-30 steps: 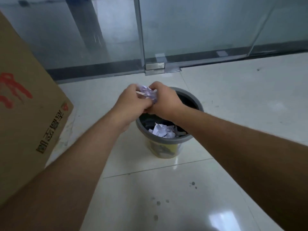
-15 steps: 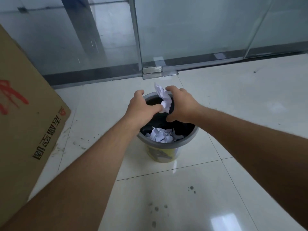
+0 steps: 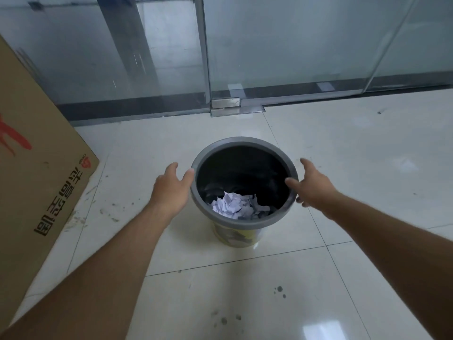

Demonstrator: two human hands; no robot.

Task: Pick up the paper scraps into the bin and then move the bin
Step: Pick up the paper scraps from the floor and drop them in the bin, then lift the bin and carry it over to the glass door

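While crumpled white paper scraps [image 3: 232, 204] lie inside the round grey-rimmed plastic bin [image 3: 245, 141] on the tiled floor, the left hand [image 3: 171, 190] and right hand [image 3: 311, 185] flank its rim, each grip spread and empty, so moving the bin seems next and calls for closing both.

cardboard box [image 3: 36, 168] with black Chinese characters, unreadable, small red logo, red marks

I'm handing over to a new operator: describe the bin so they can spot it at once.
Start at the glass doors across the top and come down the white tiled floor. The bin stands mid-frame between the left hand and right hand. It alone is round: grey rim, black inside, white paper scraps at the bottom.
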